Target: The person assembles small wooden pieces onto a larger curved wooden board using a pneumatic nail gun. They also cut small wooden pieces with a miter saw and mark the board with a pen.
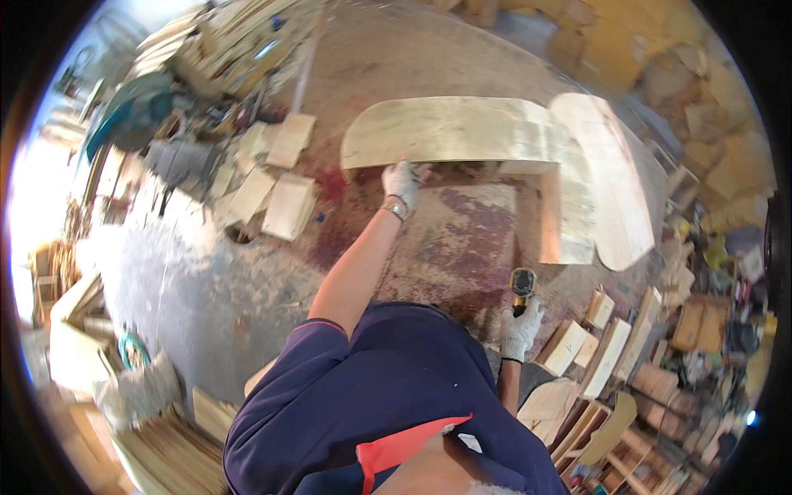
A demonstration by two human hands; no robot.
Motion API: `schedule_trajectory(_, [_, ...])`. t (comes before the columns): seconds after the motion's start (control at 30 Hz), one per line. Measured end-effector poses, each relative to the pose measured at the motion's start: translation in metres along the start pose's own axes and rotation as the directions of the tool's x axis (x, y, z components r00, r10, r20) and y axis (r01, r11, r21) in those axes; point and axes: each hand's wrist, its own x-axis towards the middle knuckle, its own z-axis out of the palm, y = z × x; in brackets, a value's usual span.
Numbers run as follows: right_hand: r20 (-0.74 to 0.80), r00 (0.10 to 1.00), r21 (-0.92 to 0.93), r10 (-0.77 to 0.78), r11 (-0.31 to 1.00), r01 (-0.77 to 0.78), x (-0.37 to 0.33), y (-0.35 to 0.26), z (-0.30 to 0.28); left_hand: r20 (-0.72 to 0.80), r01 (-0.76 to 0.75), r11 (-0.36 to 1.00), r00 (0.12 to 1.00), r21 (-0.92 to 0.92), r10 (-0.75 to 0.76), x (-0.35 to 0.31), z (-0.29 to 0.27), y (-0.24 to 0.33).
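A pale wooden panel (454,130) with rounded ends lies on the stained worktop in front of me. My left hand (402,181), in a white glove, grips its near edge, with fingertips partly hidden there. Joined or laid at its right end is a shorter piece (571,210) running toward me, with a block-like side beneath. Beside that piece rests a long round-ended board (609,181). Close to my body, my gloved right hand (521,326) is closed round a yellow and black cordless drill (522,285), held apart from the panel.
Loose wood blocks (289,205) lie to the left, near a grey machine-like object (183,165). Cut timber pieces (606,355) sit right of my right hand. Stacked planks (206,49) fill the far left; brown sheets (635,45) are heaped at the far right.
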Motion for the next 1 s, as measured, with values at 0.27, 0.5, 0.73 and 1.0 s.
schedule_trajectory(0.27, [0.159,0.963,-0.223,-0.216,0.943,0.248,-0.010,-0.004,0.085,0.214,-0.214,0.560,0.975,0.800,0.067,-0.105,-0.102,0.040])
schedule_trajectory(0.5, [0.108,0.982,-0.185,-0.158,0.967,0.176,-0.014,0.009,0.113,0.274,-0.115,-0.268,0.670,0.957,0.690,-0.131,-0.205,0.129])
schedule_trajectory(0.73, [-0.025,0.983,-0.241,-0.182,0.955,0.171,-0.022,-0.002,0.113,0.220,0.021,-0.334,0.714,0.942,0.664,-0.101,-0.256,0.174])
schedule_trajectory(1.0, [-0.060,0.996,-0.266,-0.065,0.963,0.047,-0.033,-0.025,0.113,0.197,0.003,-0.327,0.792,0.945,0.578,-0.095,-0.259,0.189])
